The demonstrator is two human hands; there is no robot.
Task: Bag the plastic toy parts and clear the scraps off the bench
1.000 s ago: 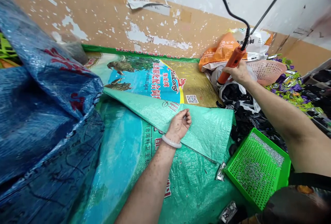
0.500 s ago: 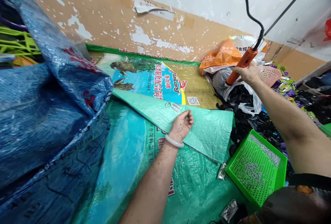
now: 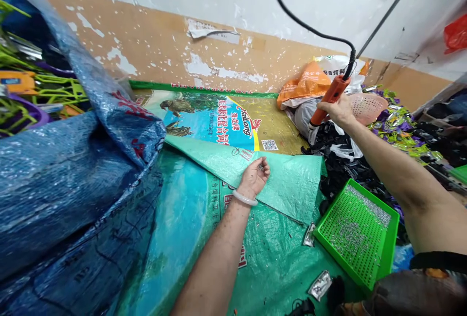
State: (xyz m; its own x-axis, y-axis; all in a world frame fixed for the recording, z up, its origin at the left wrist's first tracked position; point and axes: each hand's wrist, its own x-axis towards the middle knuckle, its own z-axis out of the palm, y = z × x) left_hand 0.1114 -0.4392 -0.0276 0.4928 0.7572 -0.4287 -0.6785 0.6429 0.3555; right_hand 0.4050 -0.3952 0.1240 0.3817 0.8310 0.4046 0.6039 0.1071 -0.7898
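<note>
My left hand (image 3: 254, 178) rests on a folded green woven sack (image 3: 288, 184), fingers curled round some small shiny metal bits. A pale bangle sits on that wrist. My right hand (image 3: 337, 110) is stretched out to the far right and grips an orange corded power tool (image 3: 326, 100) above a heap of black plastic parts (image 3: 350, 167). The tool's black cable (image 3: 306, 26) runs up and out of the top of the view.
A green perforated tray (image 3: 359, 238) with small metal pieces lies at the lower right. A big blue sack (image 3: 69, 170) bulges on the left. Printed feed sacks (image 3: 215, 121) cover the surface. A pink basket (image 3: 367, 107), orange and white bags and coloured plastic parts lie by the wall.
The view has lifted and swung a little. My right hand with the orange tool has shifted slightly left and down; the cable now arcs in from the upper left. My left hand stays put.
</note>
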